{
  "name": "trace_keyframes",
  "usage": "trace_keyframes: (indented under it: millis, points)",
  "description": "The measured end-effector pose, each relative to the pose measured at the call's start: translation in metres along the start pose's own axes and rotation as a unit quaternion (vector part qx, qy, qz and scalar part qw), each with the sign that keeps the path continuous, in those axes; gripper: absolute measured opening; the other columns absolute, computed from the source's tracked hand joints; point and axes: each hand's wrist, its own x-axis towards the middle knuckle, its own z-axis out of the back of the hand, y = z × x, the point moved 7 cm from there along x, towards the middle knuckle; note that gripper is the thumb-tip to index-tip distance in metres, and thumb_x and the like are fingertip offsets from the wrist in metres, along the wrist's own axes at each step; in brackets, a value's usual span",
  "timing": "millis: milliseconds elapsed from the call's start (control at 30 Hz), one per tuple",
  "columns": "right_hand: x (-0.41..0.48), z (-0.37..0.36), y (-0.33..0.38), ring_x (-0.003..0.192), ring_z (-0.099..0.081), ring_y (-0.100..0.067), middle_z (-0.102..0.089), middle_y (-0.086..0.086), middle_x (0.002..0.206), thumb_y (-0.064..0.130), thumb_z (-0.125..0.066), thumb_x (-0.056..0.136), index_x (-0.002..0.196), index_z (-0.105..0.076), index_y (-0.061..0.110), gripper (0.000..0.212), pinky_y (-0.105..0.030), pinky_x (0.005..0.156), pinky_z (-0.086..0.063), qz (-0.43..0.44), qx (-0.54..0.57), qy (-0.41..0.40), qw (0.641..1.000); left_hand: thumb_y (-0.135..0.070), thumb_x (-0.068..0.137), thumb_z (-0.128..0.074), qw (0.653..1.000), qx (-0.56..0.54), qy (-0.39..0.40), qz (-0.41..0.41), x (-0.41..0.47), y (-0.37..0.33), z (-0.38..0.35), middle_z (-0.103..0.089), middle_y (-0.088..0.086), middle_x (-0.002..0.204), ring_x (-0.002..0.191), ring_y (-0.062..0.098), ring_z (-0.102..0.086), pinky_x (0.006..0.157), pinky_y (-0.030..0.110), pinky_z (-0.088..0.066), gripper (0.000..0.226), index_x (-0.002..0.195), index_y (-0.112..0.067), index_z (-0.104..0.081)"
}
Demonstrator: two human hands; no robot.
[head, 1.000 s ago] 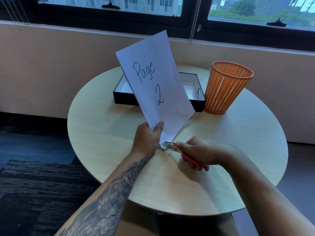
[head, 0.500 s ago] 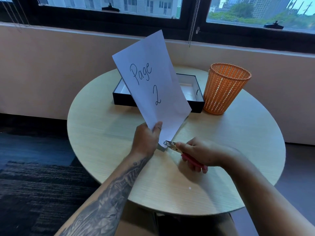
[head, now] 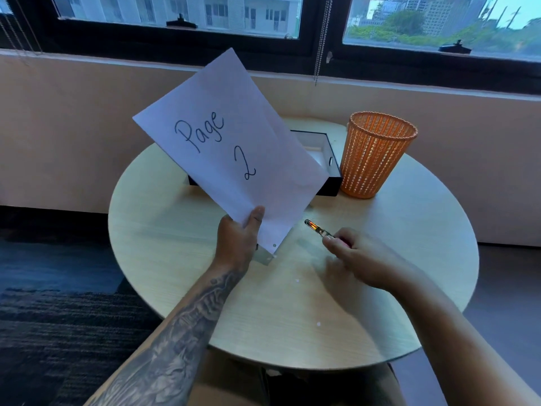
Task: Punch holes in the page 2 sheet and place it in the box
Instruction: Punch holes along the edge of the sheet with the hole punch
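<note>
Pulls the punch (head: 317,229) back to the right, clear of the paper's lower corner where it was biting a second ago, and swings the page 2 sheet (head: 234,148) higher and further left. Keeps the right hand (head: 360,259) curled shut around the punch's red handles, metal nose aimed up and left, near the paper's edge but not touching it. Pinches the sheet's bottom edge in the left hand (head: 238,238), thumb pressed on the written face and fingers behind, so the paper stands tilted above the table (head: 175,244). Shows one hole (head: 274,245) just inside the low corner, and two small white chads (head: 297,280) on the wood below.

Probably calls for a second hole along that same edge. To do it well: hold the grip close to the spot being punched so the paper stays stiff; slide the edge fully into the punch's throat so the margin matches the first hole; squeeze once, firmly, then release before drawing away, to avoid tearing.

Afterwards, lay the sheet flat in the black box (head: 330,183), half hidden behind the paper and touching the orange basket (head: 377,156).
</note>
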Motion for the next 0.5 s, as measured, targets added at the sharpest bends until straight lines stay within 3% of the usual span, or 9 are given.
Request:
trace_keyframes:
  millis: [167,367,433,500]
  points:
    - [-0.004,0.0,-0.002,0.103,-0.051,-0.019,-0.052,0.006,0.102,0.06,-0.059,0.088,0.106,-0.066,0.029,0.037,-0.041,0.088,-0.049,0.018,-0.092,-0.086,0.992,-0.026,0.093,-0.069,0.999,-0.012,0.019,0.025,-0.002,-0.001,0.002,-0.054,-0.012,0.044,0.041,0.009,-0.048,0.04,0.023,-0.042,0.029,0.068,-0.013,-0.06]
    - [-0.011,-0.009,-0.002,0.107,-0.052,-0.025,-0.056,0.003,0.106,0.058,-0.062,0.081,0.111,-0.064,0.031,0.04,-0.037,0.086,-0.043,0.021,-0.137,-0.122,0.983,-0.024,0.092,-0.07,0.997,-0.001,0.072,0.013,-0.008,-0.005,0.005,-0.054,-0.007,0.044,0.039,0.013,-0.048,0.039,0.024,-0.039,0.031,0.066,-0.014,-0.059]
    - [-0.009,-0.009,-0.002,0.112,-0.053,-0.024,-0.057,0.003,0.114,0.063,-0.062,0.081,0.12,-0.062,0.031,0.05,-0.038,0.089,-0.042,0.019,-0.156,-0.108,0.982,-0.023,0.092,-0.07,0.996,0.008,0.089,0.014,-0.009,-0.008,0.006,-0.052,-0.005,0.043,0.038,0.013,-0.047,0.039,0.023,-0.038,0.033,0.063,-0.012,-0.057]
    - [-0.009,-0.002,0.0,0.114,-0.055,-0.017,-0.057,0.005,0.122,0.068,-0.064,0.081,0.132,-0.057,0.029,0.064,-0.032,0.092,-0.045,0.016,-0.105,-0.101,0.989,-0.022,0.092,-0.07,0.995,0.014,0.099,0.015,-0.009,-0.011,0.008,-0.051,-0.003,0.042,0.037,0.013,-0.046,0.038,0.023,-0.037,0.035,0.062,-0.01,-0.056]
